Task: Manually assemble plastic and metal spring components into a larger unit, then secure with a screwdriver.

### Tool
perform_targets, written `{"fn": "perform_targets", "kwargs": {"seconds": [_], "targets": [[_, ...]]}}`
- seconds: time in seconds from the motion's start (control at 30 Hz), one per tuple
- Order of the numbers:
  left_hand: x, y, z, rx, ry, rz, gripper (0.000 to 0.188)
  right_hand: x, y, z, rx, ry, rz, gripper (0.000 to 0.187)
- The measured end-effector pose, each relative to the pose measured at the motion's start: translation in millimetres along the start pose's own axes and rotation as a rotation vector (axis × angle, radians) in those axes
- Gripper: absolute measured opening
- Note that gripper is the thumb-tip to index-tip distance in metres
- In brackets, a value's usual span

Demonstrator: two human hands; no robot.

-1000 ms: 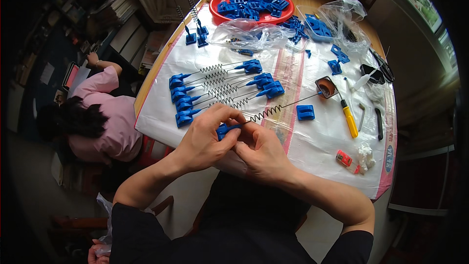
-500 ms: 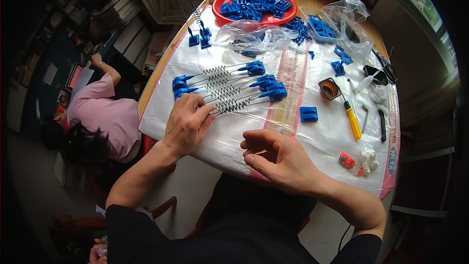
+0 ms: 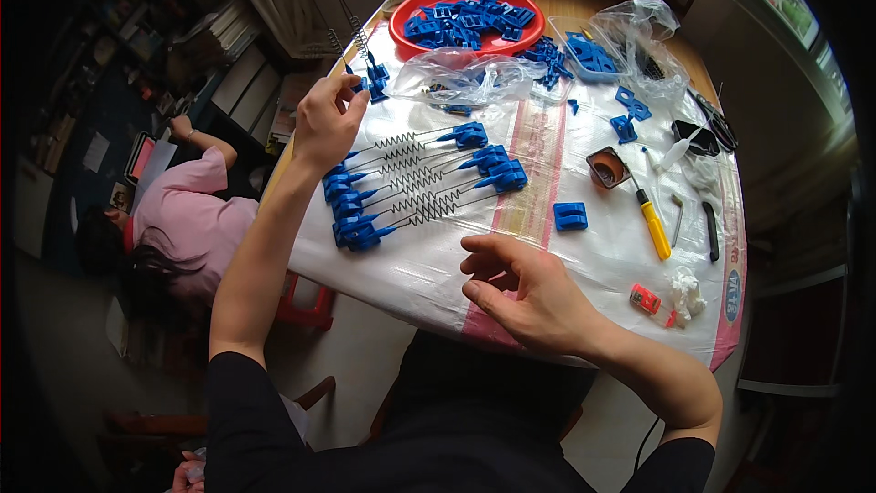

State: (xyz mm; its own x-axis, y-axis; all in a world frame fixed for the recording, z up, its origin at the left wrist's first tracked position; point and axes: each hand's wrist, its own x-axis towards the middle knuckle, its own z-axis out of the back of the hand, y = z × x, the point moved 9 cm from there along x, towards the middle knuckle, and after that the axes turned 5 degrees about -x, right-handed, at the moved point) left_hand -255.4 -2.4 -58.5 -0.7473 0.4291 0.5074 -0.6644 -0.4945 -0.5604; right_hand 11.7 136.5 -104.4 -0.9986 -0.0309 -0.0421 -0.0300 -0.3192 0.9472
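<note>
My left hand (image 3: 327, 124) reaches over the table's left side, beside blue square bases (image 3: 378, 89) with wire springs standing upright. Its thumb and index finger are apart; whether a fingertip touches a base I cannot tell. Below it lies a row of spring-wire pieces (image 3: 415, 178), their zigzag coils side by side, with blue clips (image 3: 358, 230) at the left ends and more blue clips (image 3: 497, 169) at the right. My right hand (image 3: 529, 297) hovers at the front edge, loosely curled and holding nothing, its thumb clear of the fingers.
A red basin (image 3: 538, 23) of blue plastic parts stands at the back, near clear bags (image 3: 465, 76) and a clear tub (image 3: 593, 59). A single blue clip (image 3: 570, 215), a yellow-handled screwdriver (image 3: 654, 228) and a small brown-lined box (image 3: 606, 169) lie right. A person in pink (image 3: 196, 219) sits left.
My left hand has left the near end of the spring row and moved up and away to the standing bases, uncovering the near left clips. The right hand has hardly moved.
</note>
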Motion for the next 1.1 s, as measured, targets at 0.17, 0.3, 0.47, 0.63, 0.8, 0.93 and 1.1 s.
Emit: {"fn": "perform_targets", "kwargs": {"seconds": [0.17, 0.3, 0.47, 0.63, 0.8, 0.93, 1.1], "targets": [[50.4, 112.1, -46.7, -0.023, 0.015, 0.428, 0.036, 0.1, 14.4, -5.5, -0.014, 0.000, 0.082, 0.044], [53.4, 106.6, -56.2, -0.123, -0.005, 0.455, 0.034, -2.9, 13.2, 1.9, -0.029, -0.017, 0.079, 0.041], [36.4, 6.4, -11.2, 0.023, -0.068, -0.071, 0.021, 5.3, 17.4, 32.3, -0.013, -0.149, 0.134, 0.039], [-34.0, -130.3, -14.2, -0.062, 0.311, -0.454, 0.011, 39.8, 34.0, 69.4, 0.073, -0.393, 0.317, 0.049], [-71.0, -178.0, -24.2, -0.073, 0.401, -0.626, 0.026, 43.7, 30.7, 59.7, 0.256, -0.305, 0.352, 0.019], [-76.9, -138.9, -26.9, -0.354, 0.270, -0.201, 0.047, 22.4, 22.3, 77.3, 0.362, -0.451, 0.379, 0.021], [-118.0, -105.5, -73.4, -1.097, 0.649, 0.393, 0.049, 13.2, 11.5, 62.0, 0.375, -0.434, 0.363, 0.023]]}}
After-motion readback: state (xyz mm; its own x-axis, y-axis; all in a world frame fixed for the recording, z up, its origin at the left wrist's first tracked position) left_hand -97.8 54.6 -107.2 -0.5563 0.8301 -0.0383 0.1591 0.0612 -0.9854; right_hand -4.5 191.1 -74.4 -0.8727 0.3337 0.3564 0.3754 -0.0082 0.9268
